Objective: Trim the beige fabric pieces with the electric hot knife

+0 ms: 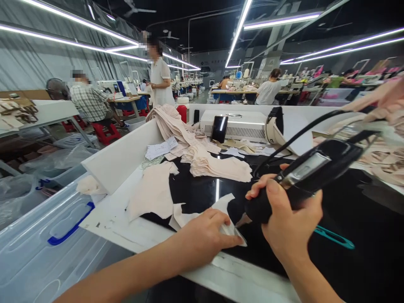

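My left hand (210,233) is at the table's near edge, thumb and fingers pinching the corner of a pale fabric piece (224,204). My right hand (290,219) is wrapped round a black corded hand tool (315,170) with a silver plate on its side. The tool's near end is low over the black board (356,202), just right of the fabric piece; whether it touches is hidden. A larger cream fabric piece (153,189) lies flat to the left. Behind it rests a stack of cream cut pieces (217,164).
A teal slotted strip (336,236) lies right of my hand. At the back are a phone (219,129), a white vented box (249,124) and the tool's cable (284,145). Clear plastic bins (41,252) stand left. Another person's hand (393,99) is at far right.
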Available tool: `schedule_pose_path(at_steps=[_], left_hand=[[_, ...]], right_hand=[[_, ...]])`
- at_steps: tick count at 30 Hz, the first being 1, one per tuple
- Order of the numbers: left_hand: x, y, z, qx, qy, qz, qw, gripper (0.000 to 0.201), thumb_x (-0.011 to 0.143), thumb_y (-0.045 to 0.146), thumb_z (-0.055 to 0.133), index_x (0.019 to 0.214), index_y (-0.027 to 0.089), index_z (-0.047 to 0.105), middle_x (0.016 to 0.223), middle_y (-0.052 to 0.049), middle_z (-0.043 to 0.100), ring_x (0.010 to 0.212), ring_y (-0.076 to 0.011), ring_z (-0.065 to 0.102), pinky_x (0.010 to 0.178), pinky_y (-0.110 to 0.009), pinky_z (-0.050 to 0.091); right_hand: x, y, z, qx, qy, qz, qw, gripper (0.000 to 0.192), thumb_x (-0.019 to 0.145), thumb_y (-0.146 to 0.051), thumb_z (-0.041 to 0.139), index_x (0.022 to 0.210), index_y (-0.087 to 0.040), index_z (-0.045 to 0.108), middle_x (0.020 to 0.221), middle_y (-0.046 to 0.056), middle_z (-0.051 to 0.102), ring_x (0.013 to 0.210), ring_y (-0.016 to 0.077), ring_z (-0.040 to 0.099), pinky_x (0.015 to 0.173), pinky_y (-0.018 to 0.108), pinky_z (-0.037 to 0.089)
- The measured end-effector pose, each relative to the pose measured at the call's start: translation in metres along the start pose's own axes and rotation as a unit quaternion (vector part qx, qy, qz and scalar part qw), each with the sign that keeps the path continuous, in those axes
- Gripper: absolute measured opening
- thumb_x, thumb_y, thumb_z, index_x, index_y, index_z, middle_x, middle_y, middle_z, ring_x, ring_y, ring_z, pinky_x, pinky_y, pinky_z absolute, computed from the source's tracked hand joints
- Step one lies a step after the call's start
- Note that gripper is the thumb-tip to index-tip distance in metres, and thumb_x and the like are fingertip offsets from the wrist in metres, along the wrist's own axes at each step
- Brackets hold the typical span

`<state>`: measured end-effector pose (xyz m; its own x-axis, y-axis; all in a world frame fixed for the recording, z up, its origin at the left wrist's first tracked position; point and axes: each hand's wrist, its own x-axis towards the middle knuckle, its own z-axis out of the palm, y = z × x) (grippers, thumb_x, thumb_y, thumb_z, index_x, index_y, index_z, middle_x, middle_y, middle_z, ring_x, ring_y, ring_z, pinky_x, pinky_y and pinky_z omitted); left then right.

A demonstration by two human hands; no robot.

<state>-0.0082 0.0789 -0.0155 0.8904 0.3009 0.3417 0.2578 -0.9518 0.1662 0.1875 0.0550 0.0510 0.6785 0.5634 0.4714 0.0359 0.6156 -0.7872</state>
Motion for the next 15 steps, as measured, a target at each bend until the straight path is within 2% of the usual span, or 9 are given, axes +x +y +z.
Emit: schedule_pose_path(at_steps=[4, 7, 9, 11, 15], left_hand=[[0.000, 0.021, -0.005, 0.032, -0.002, -0.004, 0.999, 0.042, 0.120, 0.015, 0.060, 0.154, 0.026, 0.082, 0.144, -0.016, 0.076, 0.134, -0.0278, 0.076, 0.120, -0.041, 0.066], [0.003, 0.030, -0.010, 0.043, -0.003, -0.008, 0.999, 0.038, 0.119, 0.013, 0.061, 0.154, 0.015, 0.076, 0.139, -0.016, 0.080, 0.130, -0.0272, 0.078, 0.121, -0.039, 0.065], [0.007, 0.028, -0.011, 0.047, -0.003, 0.007, 0.999, 0.029, 0.122, 0.013, 0.056, 0.140, 0.009, 0.079, 0.132, -0.015, 0.082, 0.127, -0.0261, 0.080, 0.120, -0.037, 0.064], [0.011, 0.021, -0.009, 0.050, 0.003, 0.031, 0.998, 0.031, 0.127, 0.018, 0.052, 0.126, 0.008, 0.081, 0.124, -0.014, 0.084, 0.122, -0.0252, 0.082, 0.117, -0.036, 0.065], [0.014, 0.004, -0.004, 0.052, 0.006, 0.052, 0.997, 0.030, 0.128, 0.029, 0.058, 0.122, 0.012, 0.082, 0.119, -0.012, 0.086, 0.116, -0.0241, 0.083, 0.113, -0.036, 0.066]], right_hand=[[0.000, -0.009, -0.002, -0.006, 0.031, 0.017, 0.999, 0.058, 0.073, -0.049, 0.110, 0.112, -0.029, 0.073, 0.074, -0.005, 0.076, 0.052, 0.0214, 0.067, 0.052, 0.037, 0.063], [-0.002, -0.014, -0.004, -0.023, 0.052, 0.036, 0.998, 0.061, 0.064, -0.050, 0.110, 0.109, -0.031, 0.073, 0.071, -0.003, 0.075, 0.051, 0.0250, 0.065, 0.050, 0.041, 0.062], [-0.002, -0.016, -0.005, -0.034, 0.062, 0.055, 0.996, 0.063, 0.061, -0.051, 0.109, 0.110, -0.032, 0.073, 0.072, -0.002, 0.075, 0.053, 0.0263, 0.066, 0.052, 0.044, 0.064], [-0.003, -0.015, -0.006, -0.036, 0.065, 0.057, 0.996, 0.064, 0.060, -0.051, 0.109, 0.110, -0.032, 0.074, 0.073, -0.002, 0.076, 0.053, 0.0267, 0.067, 0.054, 0.045, 0.064], [-0.002, -0.009, -0.007, -0.023, 0.063, 0.041, 0.997, 0.062, 0.062, -0.050, 0.110, 0.110, -0.031, 0.074, 0.072, -0.003, 0.076, 0.053, 0.0260, 0.067, 0.056, 0.045, 0.065]])
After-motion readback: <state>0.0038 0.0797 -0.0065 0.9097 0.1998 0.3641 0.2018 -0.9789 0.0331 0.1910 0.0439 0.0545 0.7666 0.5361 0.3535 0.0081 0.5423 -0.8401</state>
